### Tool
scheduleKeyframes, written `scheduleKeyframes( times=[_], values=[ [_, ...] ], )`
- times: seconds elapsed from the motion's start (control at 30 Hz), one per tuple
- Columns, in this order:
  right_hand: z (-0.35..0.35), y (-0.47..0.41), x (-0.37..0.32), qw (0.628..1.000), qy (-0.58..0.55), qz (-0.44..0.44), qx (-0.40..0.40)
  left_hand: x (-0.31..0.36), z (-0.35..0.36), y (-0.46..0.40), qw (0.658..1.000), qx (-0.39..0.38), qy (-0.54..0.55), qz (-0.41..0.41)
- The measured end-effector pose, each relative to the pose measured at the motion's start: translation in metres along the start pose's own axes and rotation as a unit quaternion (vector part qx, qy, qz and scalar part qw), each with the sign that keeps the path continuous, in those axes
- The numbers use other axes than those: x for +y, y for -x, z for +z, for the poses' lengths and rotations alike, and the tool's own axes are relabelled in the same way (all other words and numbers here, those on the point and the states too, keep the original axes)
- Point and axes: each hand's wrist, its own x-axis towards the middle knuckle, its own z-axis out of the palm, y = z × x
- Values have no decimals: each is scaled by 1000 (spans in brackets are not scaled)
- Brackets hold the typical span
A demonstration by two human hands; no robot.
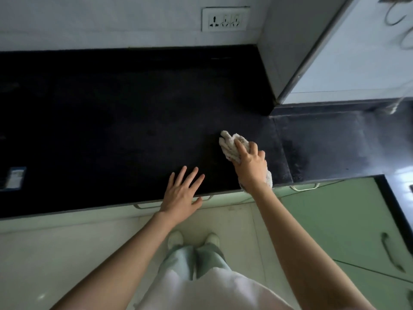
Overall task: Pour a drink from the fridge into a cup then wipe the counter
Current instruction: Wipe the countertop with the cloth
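Wiping is the step in hand: your right hand (pixel 250 166) has its grip clamped on the white cloth (pixel 231 146), pressed to the black bench (pixel 111 108) near its right end. Your left hand (pixel 182 195) rests spread flat at the near edge. Sweep leftward in overlapping strokes, pressing evenly.

A black counter (pixel 111 108) carries a crumpled white cloth (pixel 230 145) near its front edge.

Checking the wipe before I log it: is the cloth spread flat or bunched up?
Bunched. The cloth is crumpled into a wad under the right hand, pressed on the black counter, its ends poking out past the fingers and wrist.
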Motion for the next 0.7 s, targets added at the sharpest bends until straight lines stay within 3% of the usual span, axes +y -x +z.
scheduleKeyframes(
  times=[0.1, 0.37, 0.53, 0.7],
  values=[
    [11, 41, -9, 1000, -25, -2, 10, 1, -9, -2, 1000, -4, 31, -6],
    [-5, 71, -22, 990, -127, 34, 57, -24, -41, 12, 993, 115, 40, -6],
    [-34, 77, -40, 987, -140, -13, 83, -61, -62, 36, 986, 160, 16, -38],
    [-51, 73, -70, 983, -136, -101, 74, -93, -80, 79, 978, 167, -15, -124]
  ],
)
